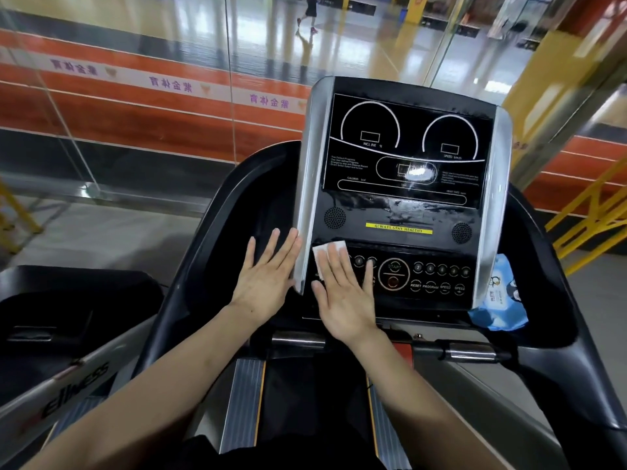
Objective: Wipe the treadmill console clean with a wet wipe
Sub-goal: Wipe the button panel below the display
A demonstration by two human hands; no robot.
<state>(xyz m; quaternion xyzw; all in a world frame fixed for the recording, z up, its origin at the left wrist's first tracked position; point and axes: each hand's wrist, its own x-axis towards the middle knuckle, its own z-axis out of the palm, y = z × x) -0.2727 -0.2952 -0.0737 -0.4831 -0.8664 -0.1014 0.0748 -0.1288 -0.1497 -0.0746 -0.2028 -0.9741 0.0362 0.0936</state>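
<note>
The right hand point(344, 296) is lying flat, fingers straight, pressing a white wet wipe point(327, 257) against the lower left of the treadmill console point(403, 198), over the leftmost buttons of the button panel point(437, 278). The wipe is showing above and left of the fingertips — the rest is hidden under the hand. The left hand point(266, 278) is resting open beside it, its fingers spread and lying against the console's silver left edge point(312, 171), holding nothing. Streaks — probably moisture, though glare makes this hard to judge — are showing on the glossy black face above the yellow strip point(398, 229). A blue wipe pack point(502, 307) is sitting in the tray just right of the console.
</note>
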